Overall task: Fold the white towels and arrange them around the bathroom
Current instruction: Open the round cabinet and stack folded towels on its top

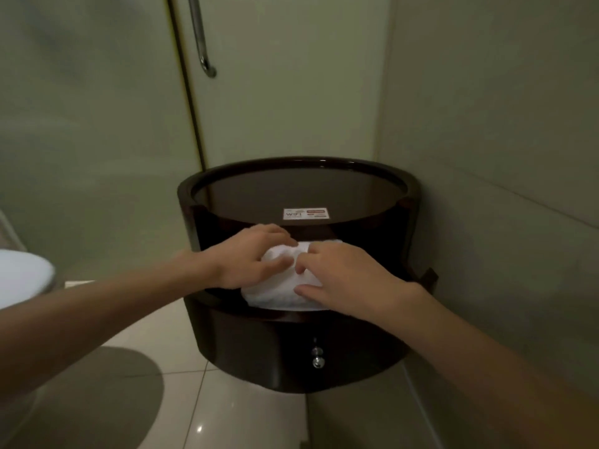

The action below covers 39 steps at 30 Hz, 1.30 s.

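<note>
From the head view, a dark brown, round-fronted wooden corner cabinet sits with its right side against the pale tiled wall and its back close to a frosted glass door with a metal bar handle. Glossy light floor tiles lie open to its left, up to a white toilet lid. The low shelf slot between the cabinet's top slab and its lower drawer front, which carries a chrome knob, leaves little height above the white folded terry towel, whose front edge reaches the shelf lip. Both forearms stretch forward. The left hand curls over the towel's upper left, thumb pressed to its front. The right hand grips its right side with bent fingers, thumb lying along the front. A small WiFi sticker lies on the cabinet top.
</note>
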Each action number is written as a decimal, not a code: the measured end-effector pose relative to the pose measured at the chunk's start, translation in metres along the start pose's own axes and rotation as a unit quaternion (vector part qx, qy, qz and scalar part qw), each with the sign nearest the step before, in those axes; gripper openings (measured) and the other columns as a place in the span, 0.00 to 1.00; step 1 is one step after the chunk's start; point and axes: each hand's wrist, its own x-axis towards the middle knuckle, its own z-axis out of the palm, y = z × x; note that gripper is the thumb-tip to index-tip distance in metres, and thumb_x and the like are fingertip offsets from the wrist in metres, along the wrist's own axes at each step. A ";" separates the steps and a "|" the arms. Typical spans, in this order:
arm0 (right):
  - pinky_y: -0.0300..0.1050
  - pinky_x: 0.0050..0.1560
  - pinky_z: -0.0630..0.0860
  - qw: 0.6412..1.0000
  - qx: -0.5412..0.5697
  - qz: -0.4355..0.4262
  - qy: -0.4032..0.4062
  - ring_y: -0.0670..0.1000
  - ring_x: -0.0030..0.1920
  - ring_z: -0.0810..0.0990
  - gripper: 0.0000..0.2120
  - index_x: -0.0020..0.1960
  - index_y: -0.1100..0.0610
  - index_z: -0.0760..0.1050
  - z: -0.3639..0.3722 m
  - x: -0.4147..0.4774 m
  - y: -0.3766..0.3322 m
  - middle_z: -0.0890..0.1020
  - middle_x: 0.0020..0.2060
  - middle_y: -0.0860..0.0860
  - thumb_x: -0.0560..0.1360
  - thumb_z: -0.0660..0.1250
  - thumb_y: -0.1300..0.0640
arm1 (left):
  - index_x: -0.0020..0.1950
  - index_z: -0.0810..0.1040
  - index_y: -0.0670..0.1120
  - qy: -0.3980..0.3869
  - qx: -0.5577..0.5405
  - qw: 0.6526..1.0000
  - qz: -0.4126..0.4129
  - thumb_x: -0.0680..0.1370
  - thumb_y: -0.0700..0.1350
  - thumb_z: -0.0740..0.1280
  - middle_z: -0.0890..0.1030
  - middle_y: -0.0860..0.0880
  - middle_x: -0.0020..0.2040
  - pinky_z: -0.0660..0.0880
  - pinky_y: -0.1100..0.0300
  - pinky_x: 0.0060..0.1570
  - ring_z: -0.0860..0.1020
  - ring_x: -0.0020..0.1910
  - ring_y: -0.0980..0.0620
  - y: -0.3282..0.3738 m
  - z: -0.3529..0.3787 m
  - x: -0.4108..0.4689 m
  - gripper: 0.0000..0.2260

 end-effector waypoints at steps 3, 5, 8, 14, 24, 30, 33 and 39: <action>0.43 0.42 0.67 0.999 -0.003 0.002 -0.036 0.49 0.50 0.77 0.15 0.57 0.47 0.72 0.009 0.006 0.008 0.77 0.50 0.47 0.74 0.65 0.42 | 0.69 0.69 0.56 -0.043 -0.006 0.999 -0.011 0.76 0.64 0.57 0.69 0.54 0.69 0.65 0.54 0.67 0.67 0.66 0.57 0.004 0.006 -0.011 0.24; 0.42 0.42 0.66 0.997 0.009 0.012 -0.072 0.49 0.51 0.77 0.19 0.60 0.46 0.71 0.013 0.010 0.013 0.77 0.52 0.47 0.72 0.65 0.40 | 0.69 0.68 0.57 -0.063 -0.010 0.998 -0.009 0.74 0.66 0.58 0.70 0.55 0.68 0.65 0.55 0.66 0.68 0.66 0.57 0.006 0.009 -0.015 0.26; 0.44 0.43 0.67 0.991 0.019 0.016 -0.130 0.50 0.54 0.76 0.26 0.63 0.47 0.70 0.016 0.014 0.021 0.76 0.55 0.48 0.69 0.68 0.38 | 0.69 0.68 0.56 -0.079 -0.011 0.997 -0.007 0.72 0.69 0.60 0.71 0.55 0.66 0.69 0.53 0.64 0.71 0.62 0.56 0.009 0.010 -0.019 0.29; 0.45 0.47 0.70 0.982 0.015 0.028 -0.188 0.51 0.58 0.72 0.30 0.66 0.47 0.65 0.022 0.020 0.027 0.70 0.59 0.48 0.68 0.73 0.46 | 0.70 0.66 0.54 -0.099 -0.041 0.994 -0.023 0.72 0.63 0.66 0.71 0.54 0.66 0.71 0.56 0.62 0.72 0.60 0.55 0.009 0.013 -0.015 0.29; 0.48 0.45 0.76 0.993 0.010 0.050 -0.111 0.51 0.47 0.77 0.17 0.55 0.49 0.72 0.013 0.028 0.029 0.78 0.48 0.47 0.68 0.70 0.48 | 0.69 0.64 0.59 -0.013 0.023 0.999 -0.027 0.65 0.64 0.70 0.74 0.56 0.64 0.72 0.59 0.56 0.74 0.58 0.55 0.003 0.015 -0.008 0.35; 0.44 0.36 0.73 0.994 0.025 0.047 -0.091 0.48 0.42 0.76 0.15 0.51 0.47 0.72 -0.015 0.048 0.039 0.76 0.41 0.44 0.66 0.69 0.46 | 0.65 0.66 0.59 0.092 0.060 0.994 -0.025 0.66 0.61 0.71 0.78 0.56 0.58 0.75 0.58 0.49 0.78 0.53 0.54 0.000 0.004 0.003 0.30; 0.44 0.34 0.73 0.996 0.031 0.054 -0.069 0.47 0.39 0.75 0.14 0.48 0.47 0.71 -0.033 0.057 0.040 0.75 0.38 0.43 0.65 0.70 0.46 | 0.61 0.71 0.57 0.127 0.027 0.991 -0.022 0.69 0.57 0.71 0.81 0.55 0.52 0.77 0.57 0.47 0.79 0.49 0.54 -0.003 -0.012 0.010 0.23; 0.53 0.46 0.78 0.995 0.067 0.066 -0.024 0.52 0.48 0.78 0.27 0.62 0.45 0.69 -0.073 0.072 0.044 0.80 0.50 0.47 0.64 0.70 0.46 | 0.45 0.78 0.54 0.091 -0.070 0.993 -0.003 0.63 0.54 0.72 0.81 0.54 0.40 0.77 0.57 0.37 0.79 0.38 0.57 -0.007 -0.076 0.031 0.13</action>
